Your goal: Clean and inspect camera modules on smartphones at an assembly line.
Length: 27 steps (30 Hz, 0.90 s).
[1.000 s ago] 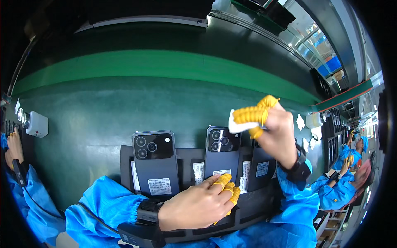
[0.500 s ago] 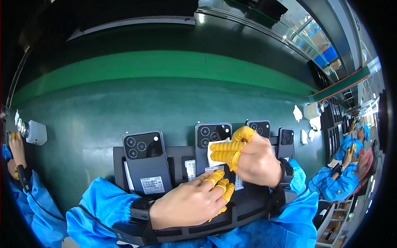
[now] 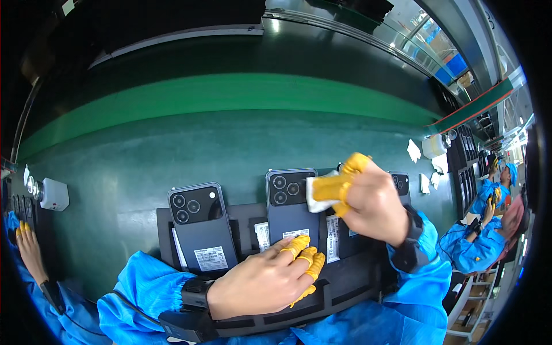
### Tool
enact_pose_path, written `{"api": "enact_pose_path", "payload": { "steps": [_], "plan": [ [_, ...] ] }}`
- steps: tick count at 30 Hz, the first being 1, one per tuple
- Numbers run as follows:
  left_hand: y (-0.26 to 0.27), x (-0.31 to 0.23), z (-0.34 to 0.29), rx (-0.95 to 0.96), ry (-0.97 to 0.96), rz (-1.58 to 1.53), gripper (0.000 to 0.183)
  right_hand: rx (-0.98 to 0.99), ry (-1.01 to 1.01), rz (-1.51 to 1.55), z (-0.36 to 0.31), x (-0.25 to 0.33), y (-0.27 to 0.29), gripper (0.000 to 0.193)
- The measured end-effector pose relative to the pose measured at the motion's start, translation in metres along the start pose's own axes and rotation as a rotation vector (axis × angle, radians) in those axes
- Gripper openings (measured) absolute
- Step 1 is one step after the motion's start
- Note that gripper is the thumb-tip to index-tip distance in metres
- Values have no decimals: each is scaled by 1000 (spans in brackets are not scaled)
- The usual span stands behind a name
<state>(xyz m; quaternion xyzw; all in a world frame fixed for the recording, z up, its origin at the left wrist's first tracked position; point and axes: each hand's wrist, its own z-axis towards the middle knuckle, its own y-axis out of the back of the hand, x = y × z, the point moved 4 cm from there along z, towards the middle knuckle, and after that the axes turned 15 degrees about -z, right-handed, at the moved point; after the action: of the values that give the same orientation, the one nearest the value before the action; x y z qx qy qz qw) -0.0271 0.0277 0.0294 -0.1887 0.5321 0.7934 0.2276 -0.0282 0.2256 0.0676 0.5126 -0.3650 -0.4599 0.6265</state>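
One co-worker's hand (image 3: pixel 31 253) at the far left, with yellow-covered fingertips, close to the view's rim. Next, a white bottle (image 3: pixel 54 194), well apart from the tray (image 3: pixel 246 218). From there rightward, a broad stretch of green bench (image 3: pixel 167 141) beyond the phones: widest room for moving, bounded on the far side by a bright green strip (image 3: pixel 230 90) and on the right by white scraps (image 3: pixel 413 150) and a second bottle (image 3: pixel 432 147).

Along the black tray, from the left: left phone (image 3: pixel 206 236), back up, slightly aslant, with its lens end past the tray's far edge. Then a strip of tray and a white slip (image 3: pixel 262 236), leaving a moderate gap. Then the middle phone (image 3: pixel 277 214), also back up and past the far edge. Farther right, tighter room: another slip (image 3: pixel 333 238), a third phone (image 3: pixel 352 233) mostly hidden, and the lens end of a right phone (image 3: pixel 400 183).

Left hand (image 3: pixel 261 287) laid across the middle phone's lower part, with covered fingers bent and close together; impossible to say whether pinching its sides. Right hand (image 3: pixel 368 198) with covered fingers pressed together, pinching a white cloth (image 3: pixel 314 201) at the middle phone's right edge; contact between cloth and phone uncertain.
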Motion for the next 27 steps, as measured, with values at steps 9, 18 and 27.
{"api": "enact_pose_path", "payload": {
  "steps": [9,18,27],
  "plan": [
    [-1,-2,4,26,-23,-7,43,-180,138,112,-9,28,1,20],
    [-7,0,1,45,20,-96,44,-149,137,75,11,37,16,27],
    [-6,-6,-3,188,54,-128,50,67,150,126,5,38,14,16]
  ]
}}
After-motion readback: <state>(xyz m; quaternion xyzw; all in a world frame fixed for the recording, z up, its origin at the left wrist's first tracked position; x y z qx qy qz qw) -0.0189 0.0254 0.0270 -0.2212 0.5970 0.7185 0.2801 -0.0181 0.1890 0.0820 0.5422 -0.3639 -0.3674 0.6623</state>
